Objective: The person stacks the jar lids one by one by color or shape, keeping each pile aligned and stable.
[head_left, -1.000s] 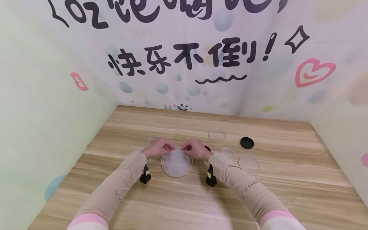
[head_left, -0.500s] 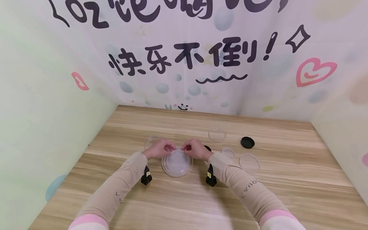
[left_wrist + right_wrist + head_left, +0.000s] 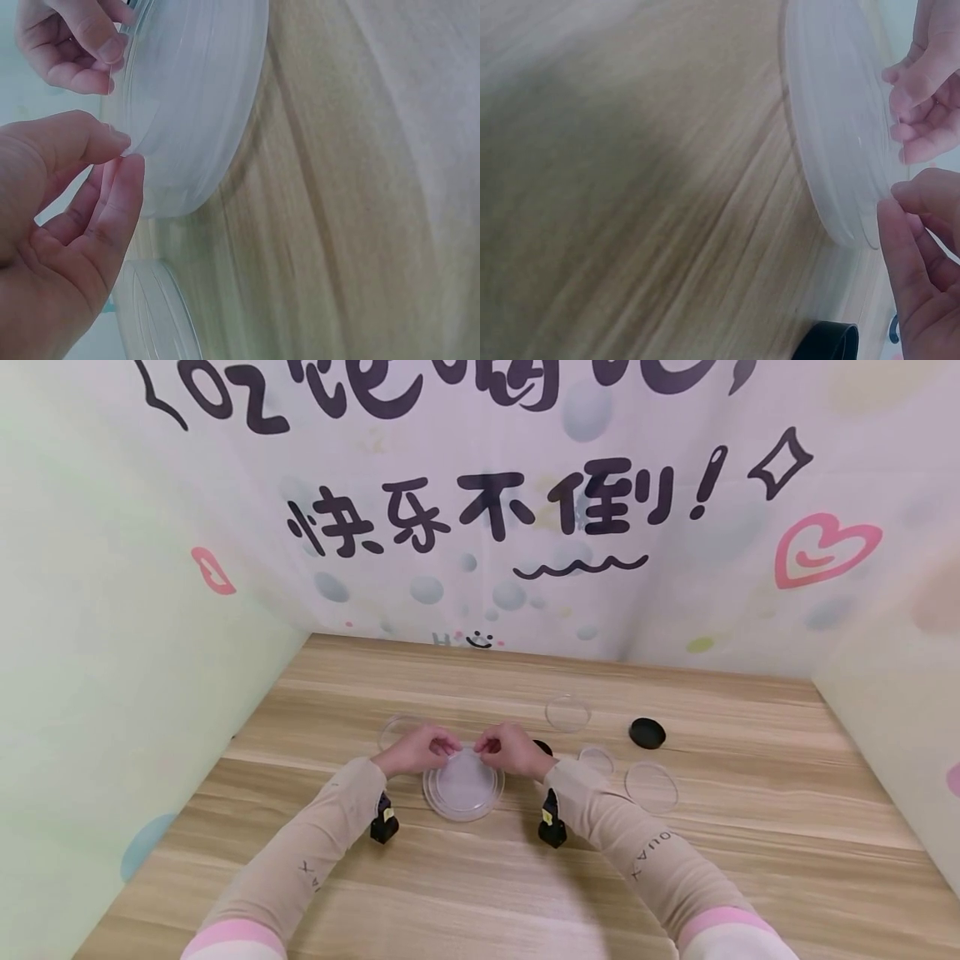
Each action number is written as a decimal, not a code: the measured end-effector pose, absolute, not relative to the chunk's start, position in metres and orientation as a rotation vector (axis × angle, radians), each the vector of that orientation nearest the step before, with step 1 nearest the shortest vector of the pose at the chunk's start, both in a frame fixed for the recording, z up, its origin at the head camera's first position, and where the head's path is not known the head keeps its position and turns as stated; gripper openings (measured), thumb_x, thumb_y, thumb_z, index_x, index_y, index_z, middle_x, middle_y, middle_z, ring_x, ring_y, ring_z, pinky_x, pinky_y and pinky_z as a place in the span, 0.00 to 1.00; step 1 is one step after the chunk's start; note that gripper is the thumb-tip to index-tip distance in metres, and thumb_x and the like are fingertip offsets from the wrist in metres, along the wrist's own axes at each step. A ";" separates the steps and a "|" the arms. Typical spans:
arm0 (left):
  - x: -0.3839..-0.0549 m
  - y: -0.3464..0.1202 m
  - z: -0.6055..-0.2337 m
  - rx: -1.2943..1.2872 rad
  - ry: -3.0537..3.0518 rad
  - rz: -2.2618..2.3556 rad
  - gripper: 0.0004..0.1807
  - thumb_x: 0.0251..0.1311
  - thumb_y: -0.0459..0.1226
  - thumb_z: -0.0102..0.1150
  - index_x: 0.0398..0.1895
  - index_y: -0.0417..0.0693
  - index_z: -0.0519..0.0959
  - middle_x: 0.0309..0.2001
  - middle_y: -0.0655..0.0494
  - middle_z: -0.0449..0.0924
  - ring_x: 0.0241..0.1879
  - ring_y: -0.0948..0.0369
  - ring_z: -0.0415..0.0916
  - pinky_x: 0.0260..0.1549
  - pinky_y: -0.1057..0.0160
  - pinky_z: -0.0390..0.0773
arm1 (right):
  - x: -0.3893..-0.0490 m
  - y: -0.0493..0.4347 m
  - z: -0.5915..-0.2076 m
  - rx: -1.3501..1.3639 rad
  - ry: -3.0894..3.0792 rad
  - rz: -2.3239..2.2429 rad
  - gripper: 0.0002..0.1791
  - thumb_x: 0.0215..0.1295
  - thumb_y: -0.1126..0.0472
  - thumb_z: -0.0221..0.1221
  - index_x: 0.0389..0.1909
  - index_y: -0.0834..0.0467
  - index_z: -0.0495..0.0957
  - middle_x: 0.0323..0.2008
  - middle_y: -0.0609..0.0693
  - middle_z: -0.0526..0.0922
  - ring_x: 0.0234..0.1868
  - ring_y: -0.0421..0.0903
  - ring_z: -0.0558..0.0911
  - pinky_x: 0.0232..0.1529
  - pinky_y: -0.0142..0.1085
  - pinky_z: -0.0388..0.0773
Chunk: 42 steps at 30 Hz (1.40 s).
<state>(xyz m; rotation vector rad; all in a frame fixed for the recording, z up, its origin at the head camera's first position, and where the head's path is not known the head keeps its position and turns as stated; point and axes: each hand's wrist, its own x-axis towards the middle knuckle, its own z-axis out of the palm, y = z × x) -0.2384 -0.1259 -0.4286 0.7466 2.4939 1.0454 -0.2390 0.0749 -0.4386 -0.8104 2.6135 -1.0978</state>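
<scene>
In the head view, several clear round shallow dishes are stacked (image 3: 465, 816) on the wooden table, smaller ones inside a wider one. From the far left side my left hand (image 3: 420, 748) reaches to the rim of the topmost clear dish (image 3: 465, 783). My right hand (image 3: 516, 750) is at the far right of the same rim. Seen from the left wrist, thumb and index fingertips (image 3: 132, 169) pinch the thin clear edge. The right wrist view has the right thumb and index fingertips (image 3: 889, 214) pinching it too. Both sets of fingertips are a short way apart.
A clear dish (image 3: 384, 733) lies left, partly behind the left hand. At right are a far clear dish (image 3: 567, 714), a small one (image 3: 597, 761), a larger one (image 3: 651, 787) and a black round lid (image 3: 647, 733). A second black piece (image 3: 543, 747) is half hidden behind the right hand.
Both hands keep their pinch at the dish's rim, and the stack has not moved on the table. Only the head view shifts slightly.
</scene>
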 end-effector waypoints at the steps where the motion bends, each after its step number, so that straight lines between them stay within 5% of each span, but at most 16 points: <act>1: -0.238 -0.126 -0.429 0.743 2.495 1.047 0.12 0.48 0.21 0.52 0.39 0.32 0.76 0.37 0.45 0.77 0.36 0.57 0.75 0.38 0.65 0.76 | -0.239 0.075 -0.439 -0.810 2.615 -1.097 0.05 0.52 0.72 0.58 0.30 0.66 0.79 0.25 0.51 0.78 0.27 0.39 0.74 0.27 0.26 0.74; 17: -0.237 -0.128 -0.426 0.586 2.524 1.150 0.15 0.50 0.26 0.56 0.43 0.34 0.75 0.37 0.48 0.77 0.37 0.57 0.74 0.39 0.65 0.75 | -0.238 0.080 -0.437 -0.837 2.588 -1.117 0.06 0.53 0.70 0.58 0.33 0.66 0.78 0.28 0.51 0.80 0.29 0.40 0.76 0.30 0.26 0.74; 42: -0.250 -0.164 -0.415 0.456 2.714 1.459 0.12 0.51 0.26 0.54 0.41 0.32 0.76 0.38 0.37 0.76 0.37 0.51 0.74 0.39 0.59 0.75 | -0.257 0.065 -0.413 -0.824 2.669 -1.102 0.08 0.56 0.66 0.56 0.35 0.65 0.79 0.30 0.51 0.80 0.32 0.42 0.76 0.35 0.29 0.74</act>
